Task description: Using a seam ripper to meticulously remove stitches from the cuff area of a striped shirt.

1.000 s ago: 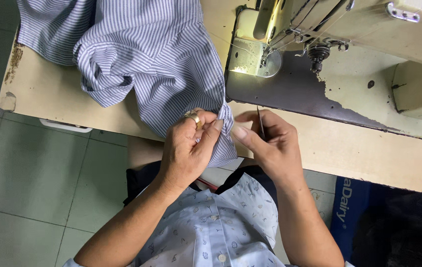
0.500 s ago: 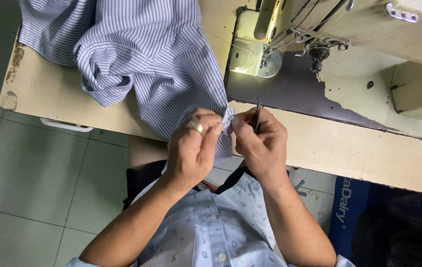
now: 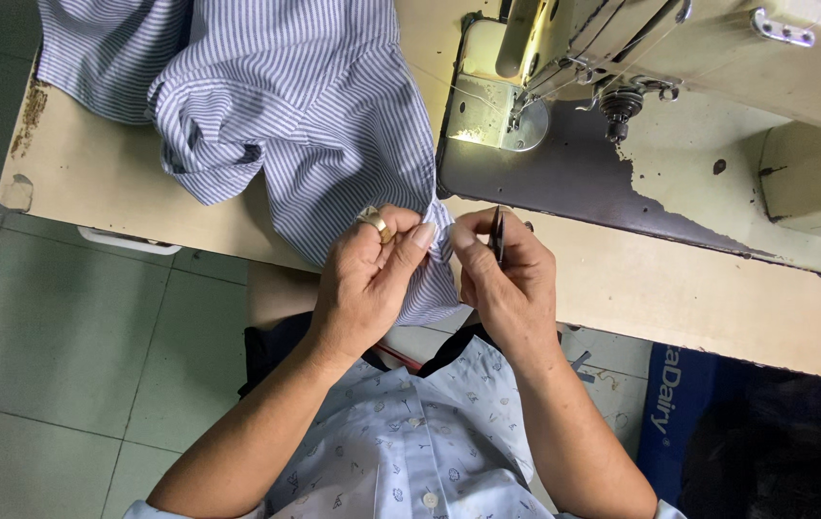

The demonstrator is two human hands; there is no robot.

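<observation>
— At the near edge of the sewing table [image 3: 93, 183], left side first: what there?
— One blue-and-white striped shirt [image 3: 305, 106], heaped across the tabletop, a corner hanging over the edge toward the lap.
— And on that corner?
— One left hand [image 3: 367, 279], fingers curled and pressed on the striped cloth, thumb tip pinching the fabric's edge. One gold ring [image 3: 374, 223] on a finger.
— Just beside it?
— One right hand [image 3: 507, 279], thumb and forefinger pinched on the same edge, touching the left thumb. One slim dark tool [image 3: 497, 234], likely thread snips, upright in that same grip; exact kind hard to tell.
— Farther right?
— One industrial sewing machine [image 3: 641, 115], cream body, worn dark bed, lit around the needle area, well apart from both hands.
— Below the hands?
— One light blue printed shirt [image 3: 410, 452] with buttons, worn. Grey floor tiles [image 3: 55, 336] to the left, under the table.
</observation>
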